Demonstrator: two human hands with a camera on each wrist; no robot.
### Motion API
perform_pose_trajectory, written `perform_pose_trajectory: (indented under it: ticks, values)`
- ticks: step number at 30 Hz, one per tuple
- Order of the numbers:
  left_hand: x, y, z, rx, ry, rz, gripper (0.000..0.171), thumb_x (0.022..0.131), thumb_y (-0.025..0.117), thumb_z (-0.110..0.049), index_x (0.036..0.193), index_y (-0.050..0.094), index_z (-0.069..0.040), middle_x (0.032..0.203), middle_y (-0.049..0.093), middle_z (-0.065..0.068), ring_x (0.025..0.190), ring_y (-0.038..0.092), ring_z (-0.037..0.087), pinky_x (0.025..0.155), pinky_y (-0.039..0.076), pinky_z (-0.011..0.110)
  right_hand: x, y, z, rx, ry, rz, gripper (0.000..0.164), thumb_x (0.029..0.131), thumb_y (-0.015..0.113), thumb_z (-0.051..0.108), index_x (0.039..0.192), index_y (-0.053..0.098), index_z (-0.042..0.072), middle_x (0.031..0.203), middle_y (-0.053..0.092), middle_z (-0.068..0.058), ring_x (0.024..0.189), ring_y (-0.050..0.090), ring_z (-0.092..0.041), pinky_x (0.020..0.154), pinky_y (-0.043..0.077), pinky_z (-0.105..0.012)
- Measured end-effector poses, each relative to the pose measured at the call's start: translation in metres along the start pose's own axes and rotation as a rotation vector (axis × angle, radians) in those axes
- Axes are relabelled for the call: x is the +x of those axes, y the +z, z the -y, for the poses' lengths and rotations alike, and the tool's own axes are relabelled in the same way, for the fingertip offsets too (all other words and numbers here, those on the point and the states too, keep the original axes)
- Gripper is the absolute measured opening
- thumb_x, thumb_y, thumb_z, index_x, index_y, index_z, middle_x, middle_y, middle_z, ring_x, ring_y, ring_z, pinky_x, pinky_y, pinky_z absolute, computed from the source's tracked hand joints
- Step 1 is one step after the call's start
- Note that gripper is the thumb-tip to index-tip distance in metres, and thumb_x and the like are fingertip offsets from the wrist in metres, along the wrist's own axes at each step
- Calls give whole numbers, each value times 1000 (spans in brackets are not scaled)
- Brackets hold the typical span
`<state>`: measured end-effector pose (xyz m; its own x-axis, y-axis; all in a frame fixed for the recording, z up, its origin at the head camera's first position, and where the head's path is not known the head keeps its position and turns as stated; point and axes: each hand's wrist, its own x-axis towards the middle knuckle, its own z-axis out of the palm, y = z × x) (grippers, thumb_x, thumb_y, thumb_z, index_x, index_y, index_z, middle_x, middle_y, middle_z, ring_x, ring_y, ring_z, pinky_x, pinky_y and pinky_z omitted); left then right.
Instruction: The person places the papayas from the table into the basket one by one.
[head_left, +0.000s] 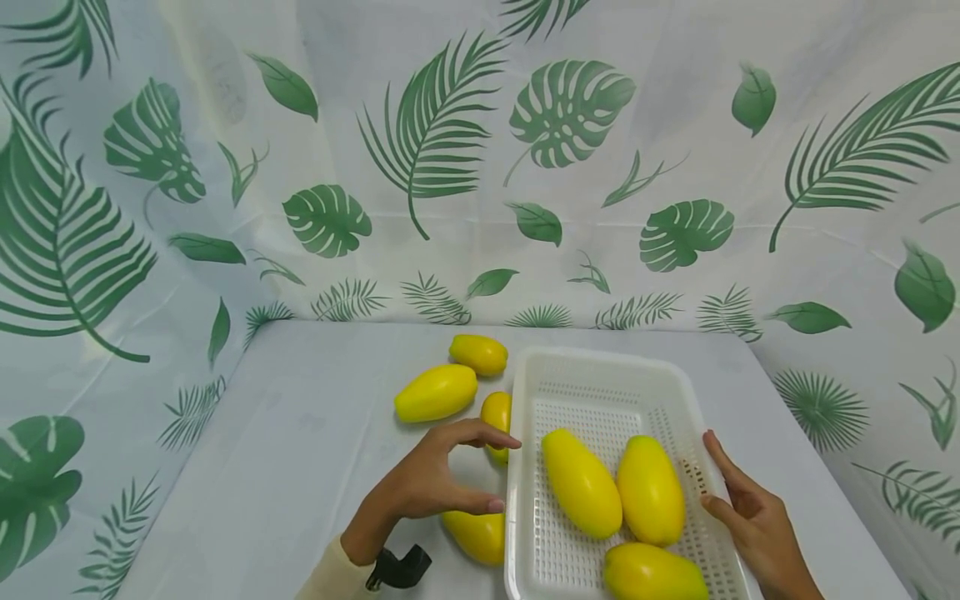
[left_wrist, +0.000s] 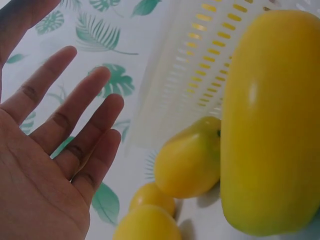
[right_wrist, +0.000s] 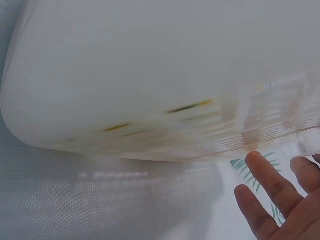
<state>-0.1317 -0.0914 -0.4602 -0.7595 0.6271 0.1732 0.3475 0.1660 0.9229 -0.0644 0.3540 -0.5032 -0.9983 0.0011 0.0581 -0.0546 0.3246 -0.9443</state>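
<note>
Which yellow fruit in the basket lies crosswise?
The yellow fruit at the head view's bottom edge; the other two fruits lie roughly lengthwise in the white basket.

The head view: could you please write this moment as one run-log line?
left hand: empty, beside white basket; right hand: holds its right side; inside: three yellow fruits; outside: four more
</note>
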Motion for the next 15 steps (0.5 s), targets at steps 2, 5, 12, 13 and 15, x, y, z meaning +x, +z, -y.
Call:
perform_pose_trajectory:
  ticks: [2,5,12,13,15]
  values:
    - [-3,-1,3,-9,-11,-3,56,84,92,-31,136,70,-30,136,71,-13,127,64,26,114,50,39,0,0,0,2,0,0,69,106,60,3,167,30,14,176,20,14,134,38,28,92,50,-3]
    - [-6,-2,7,-17,-18,-3,55,85,90,-35,136,70,-28,136,72,-8,128,63,26,115,49,41,0,1,0,5,-1,-1,69,106,60,3,167,30,14,176,20,15,134,38,28,92,50,-3]
    - [-13,-4,16,-26,-30,-10,56,84,91,-30,136,70,-24,136,73,0,129,64,14,116,49,45,0,1,0,9,11,-4,70,106,61,3,167,29,15,175,20,15,133,40,27,90,52,-5]
    - [-14,-4,17,-27,-31,-10,56,83,91,-29,135,70,-24,136,73,0,129,64,15,116,49,46,0,1,0,7,13,-5,70,106,61,3,167,29,15,176,20,15,133,39,27,90,52,-5]
    - [-16,-4,19,-24,-32,-9,56,83,91,-29,135,70,-24,136,73,-1,129,64,16,116,49,46,0,1,0,5,13,-5,70,106,61,3,167,29,15,176,20,15,133,39,28,90,52,-5]
